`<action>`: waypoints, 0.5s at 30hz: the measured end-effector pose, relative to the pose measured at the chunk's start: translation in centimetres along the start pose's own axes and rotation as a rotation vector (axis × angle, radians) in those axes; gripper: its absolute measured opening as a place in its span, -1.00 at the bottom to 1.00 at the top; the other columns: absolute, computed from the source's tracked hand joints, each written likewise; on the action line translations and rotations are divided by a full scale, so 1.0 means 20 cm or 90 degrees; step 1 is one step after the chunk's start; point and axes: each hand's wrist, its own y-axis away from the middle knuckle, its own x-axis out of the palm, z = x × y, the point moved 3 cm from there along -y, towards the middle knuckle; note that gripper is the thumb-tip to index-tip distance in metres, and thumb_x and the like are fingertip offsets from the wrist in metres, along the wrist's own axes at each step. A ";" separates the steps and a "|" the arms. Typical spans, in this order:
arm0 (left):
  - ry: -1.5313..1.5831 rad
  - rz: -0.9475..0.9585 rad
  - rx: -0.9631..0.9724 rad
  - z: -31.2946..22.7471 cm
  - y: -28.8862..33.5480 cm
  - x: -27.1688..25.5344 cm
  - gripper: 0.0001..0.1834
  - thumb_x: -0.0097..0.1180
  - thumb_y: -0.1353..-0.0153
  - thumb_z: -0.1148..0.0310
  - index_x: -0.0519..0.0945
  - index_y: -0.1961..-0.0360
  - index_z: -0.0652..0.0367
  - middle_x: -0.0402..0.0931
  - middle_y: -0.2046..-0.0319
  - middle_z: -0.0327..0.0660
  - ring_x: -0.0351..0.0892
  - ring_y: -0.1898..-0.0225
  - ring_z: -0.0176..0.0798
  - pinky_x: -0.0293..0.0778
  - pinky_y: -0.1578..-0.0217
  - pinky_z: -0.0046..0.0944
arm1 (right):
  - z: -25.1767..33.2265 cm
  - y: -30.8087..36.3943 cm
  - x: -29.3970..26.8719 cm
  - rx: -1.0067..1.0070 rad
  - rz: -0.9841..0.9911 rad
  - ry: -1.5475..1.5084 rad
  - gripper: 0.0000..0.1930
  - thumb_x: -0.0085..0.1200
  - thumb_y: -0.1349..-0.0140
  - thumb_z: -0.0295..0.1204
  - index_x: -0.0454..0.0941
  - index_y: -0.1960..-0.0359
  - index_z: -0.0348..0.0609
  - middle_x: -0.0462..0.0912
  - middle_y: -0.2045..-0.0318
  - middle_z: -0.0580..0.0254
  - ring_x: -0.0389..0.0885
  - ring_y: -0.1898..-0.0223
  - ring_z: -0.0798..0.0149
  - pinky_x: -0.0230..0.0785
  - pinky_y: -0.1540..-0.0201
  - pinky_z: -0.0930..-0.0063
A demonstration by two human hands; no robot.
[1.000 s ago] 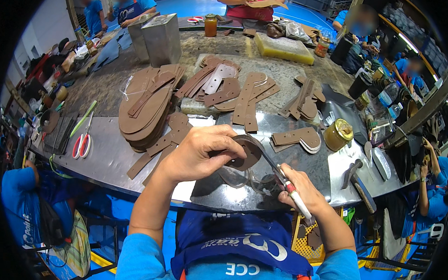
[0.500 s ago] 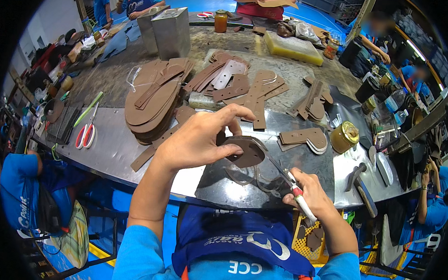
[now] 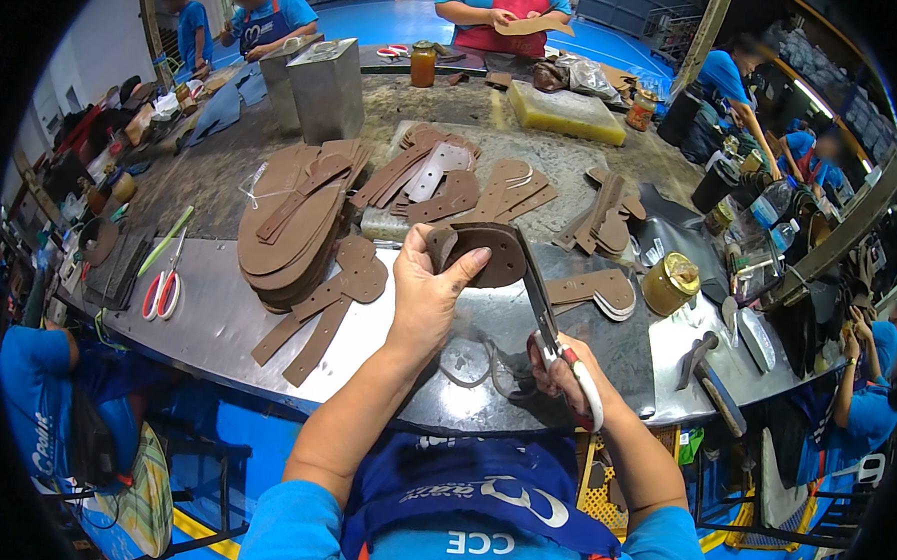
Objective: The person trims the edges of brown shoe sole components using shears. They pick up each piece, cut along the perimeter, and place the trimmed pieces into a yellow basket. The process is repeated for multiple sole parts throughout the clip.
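Observation:
Pinched between the thumb and fingers of my left hand [image 3: 423, 297] is a brown leather piece [image 3: 501, 266], curled over, with small punched holes and a rounded end. My right hand [image 3: 557, 373] grips red-and-white-handled scissors [image 3: 538, 302], blades pointing up and away from me. Those blades lie against the right edge of the leather piece; whether they cut into it I cannot tell. Below both hands, thin curled offcuts [image 3: 465, 366] lie on a dark sheet [image 3: 594, 396]. Left of my left hand are brown leather straps [image 3: 332, 300] with rounded ends.
Stacked leather soles [image 3: 283, 213] and strap bundles [image 3: 518, 188] cover the middle. Metal cans [image 3: 327, 90] stand behind. At right are a glue jar [image 3: 672, 282] and a hammer [image 3: 716, 382]; at left, another pair of scissors [image 3: 163, 290]. Co-workers surround the table.
My left hand has turned and shifted, raising the leather piece, which now shows more of its curl. The scissors have swung more upright along its right edge. The whole view has shifted slightly.

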 end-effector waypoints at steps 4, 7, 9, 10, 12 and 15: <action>-0.058 -0.012 0.079 -0.04 0.02 0.04 -0.70 0.20 0.05 0.62 0.32 0.35 0.22 0.48 0.35 -0.19 0.47 0.29 -0.40 0.42 0.20 -0.40 | 0.06 -0.02 -0.02 -0.035 -0.071 0.196 -0.39 -0.13 -0.05 0.21 0.31 0.32 -0.21 0.35 0.59 0.30 0.32 0.57 0.44 0.20 0.55 0.57; -0.106 -0.012 0.057 -0.04 0.02 0.06 -0.69 0.20 0.06 0.63 0.32 0.34 0.23 0.47 0.35 -0.18 0.46 0.29 -0.41 0.42 0.21 -0.40 | 0.13 -0.03 -0.03 -0.097 -0.109 0.279 -0.73 0.02 -0.08 -0.32 0.30 0.30 -0.22 0.45 0.55 0.03 0.48 0.45 -0.03 0.31 0.31 0.29; -0.106 -0.009 0.060 -0.04 0.04 0.07 -0.70 0.20 0.06 0.63 0.32 0.35 0.23 0.47 0.36 -0.19 0.45 0.30 -0.42 0.42 0.22 -0.40 | 0.14 -0.04 -0.03 -0.085 -0.113 0.271 -0.73 0.02 -0.06 -0.36 0.29 0.26 -0.21 0.45 0.50 0.01 0.48 0.42 -0.02 0.30 0.29 0.28; -0.102 -0.008 0.056 -0.04 0.05 0.07 -0.70 0.20 0.05 0.62 0.32 0.35 0.23 0.47 0.36 -0.19 0.45 0.31 -0.42 0.42 0.22 -0.40 | 0.15 -0.04 -0.03 -0.113 -0.113 0.277 -0.72 0.03 -0.05 -0.38 0.28 0.24 -0.21 0.45 0.48 -0.01 0.47 0.40 -0.02 0.30 0.28 0.27; -0.107 -0.010 0.059 -0.04 0.05 0.07 -0.70 0.20 0.05 0.62 0.31 0.36 0.22 0.47 0.37 -0.20 0.44 0.32 -0.43 0.42 0.24 -0.42 | 0.14 -0.05 -0.03 -0.105 -0.102 0.273 -0.69 0.03 -0.04 -0.38 0.26 0.23 -0.22 0.44 0.47 -0.03 0.46 0.38 -0.03 0.29 0.28 0.26; -0.138 0.006 0.058 -0.05 0.04 0.07 -0.69 0.21 0.06 0.62 0.30 0.39 0.21 0.46 0.39 -0.22 0.44 0.35 -0.46 0.42 0.28 -0.44 | 0.12 -0.04 -0.03 -0.106 -0.106 0.297 -0.63 -0.09 -0.07 -0.14 0.27 0.28 -0.21 0.38 0.49 0.08 0.40 0.44 0.09 0.27 0.33 0.31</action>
